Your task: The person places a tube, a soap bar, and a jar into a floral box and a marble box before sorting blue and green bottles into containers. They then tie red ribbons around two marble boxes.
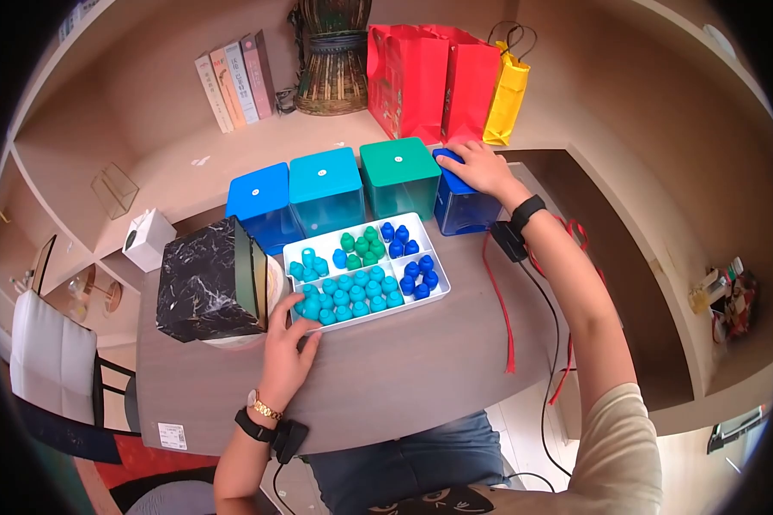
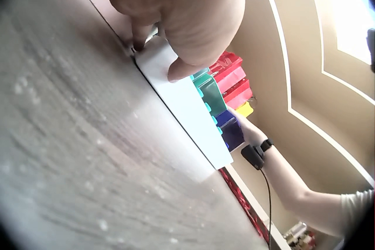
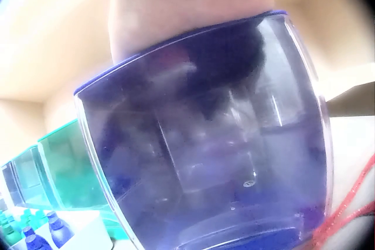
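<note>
My left hand (image 1: 288, 352) holds the front left corner of a white compartment tray (image 1: 369, 322). Its thumb lies at the front wall and its fingers at the left side, also seen in the left wrist view. Small bottle-shaped pieces fill the tray: turquoise ones (image 1: 343, 298), green ones (image 1: 361, 246) and dark blue ones (image 1: 421, 276). A light blue piece (image 1: 339, 257) stands among the green ones. My right hand (image 1: 481, 169) rests on the lid of a dark blue clear-walled box (image 3: 205, 144), thumb toward its left edge. The fingertips are hidden in the right wrist view.
Lidded boxes in blue (image 1: 258, 197), turquoise (image 1: 326, 184) and green (image 1: 399, 176) line the tray's far side. A black marbled box (image 1: 206, 283) stands left of it. Red cords (image 1: 508, 335) and a black cable (image 1: 558, 343) trail at right. Red bags (image 1: 408, 81) stand behind.
</note>
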Demonstrator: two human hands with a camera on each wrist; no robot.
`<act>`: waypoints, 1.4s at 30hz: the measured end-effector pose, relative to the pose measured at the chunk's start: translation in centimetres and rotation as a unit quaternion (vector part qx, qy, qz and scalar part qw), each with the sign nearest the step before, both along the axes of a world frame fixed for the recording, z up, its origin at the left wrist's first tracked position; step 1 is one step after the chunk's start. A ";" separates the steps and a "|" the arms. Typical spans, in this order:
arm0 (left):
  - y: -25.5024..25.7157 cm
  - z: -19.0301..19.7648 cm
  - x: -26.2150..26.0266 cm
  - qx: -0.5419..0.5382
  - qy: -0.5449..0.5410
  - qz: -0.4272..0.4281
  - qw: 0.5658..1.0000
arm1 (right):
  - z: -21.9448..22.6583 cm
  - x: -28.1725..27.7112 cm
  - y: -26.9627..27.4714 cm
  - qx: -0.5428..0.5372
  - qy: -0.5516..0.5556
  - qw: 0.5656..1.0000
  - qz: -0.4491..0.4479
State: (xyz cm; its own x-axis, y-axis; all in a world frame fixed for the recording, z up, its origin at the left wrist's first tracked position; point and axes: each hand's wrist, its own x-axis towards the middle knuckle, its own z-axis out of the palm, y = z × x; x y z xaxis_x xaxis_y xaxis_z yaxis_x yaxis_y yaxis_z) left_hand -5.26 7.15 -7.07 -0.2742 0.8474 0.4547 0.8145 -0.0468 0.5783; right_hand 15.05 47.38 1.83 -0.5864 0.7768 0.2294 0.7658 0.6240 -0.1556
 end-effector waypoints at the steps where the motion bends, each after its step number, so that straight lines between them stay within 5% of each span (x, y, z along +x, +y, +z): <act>1: 0.0 0.0 -0.1 -0.003 -0.010 -0.006 1.000 | -0.2 0.3 -0.5 0.010 0.002 1.000 0.003; 12: -1.7 1.2 2.1 -0.074 -0.054 -0.045 0.995 | -1.2 3.2 -2.7 0.035 0.069 0.994 0.070; 16: -3.2 2.3 3.4 -0.093 -0.014 -0.061 0.994 | 0.1 5.6 -4.8 0.219 0.193 0.954 0.068; 18: -3.9 2.2 3.7 -0.095 -0.010 -0.072 0.993 | 0.8 7.3 -7.0 0.222 0.222 0.947 0.062; 22: -4.4 2.8 4.6 -0.097 0.052 -0.068 0.992 | -2.4 10.7 -7.5 0.096 0.150 0.971 0.160; 27: -3.2 6.6 7.0 -0.064 0.180 -0.001 0.982 | -2.1 11.5 -9.3 0.042 0.147 0.976 0.155; 30: -1.1 9.4 8.5 -0.026 0.102 -0.067 0.992 | -2.2 11.8 -10.0 0.051 0.158 0.973 0.162; 34: 3.9 9.5 10.0 -0.061 -0.180 -0.182 0.965 | -2.6 12.2 -11.1 -0.021 0.289 0.947 0.141; 35: 5.8 8.6 10.4 -0.066 -0.267 -0.196 0.941 | -3.0 12.4 -10.9 0.040 0.326 0.938 0.114; 38: 11.2 8.2 11.1 -0.109 -0.423 -0.173 0.883 | -5.9 13.8 -7.9 -0.165 0.525 0.835 0.008; 42: 16.5 6.2 11.9 -0.135 -0.501 -0.127 0.845 | -7.5 13.9 -8.0 -0.279 0.571 0.772 -0.002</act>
State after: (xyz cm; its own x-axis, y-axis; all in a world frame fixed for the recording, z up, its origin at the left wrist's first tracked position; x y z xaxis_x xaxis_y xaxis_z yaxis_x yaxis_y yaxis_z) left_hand 6.62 23.62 -0.86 -0.2000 0.9728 -0.1171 -0.1078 0.0969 0.9894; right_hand 28.93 39.35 -5.66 -0.2456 0.9431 0.2241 -0.0677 0.2139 -0.9745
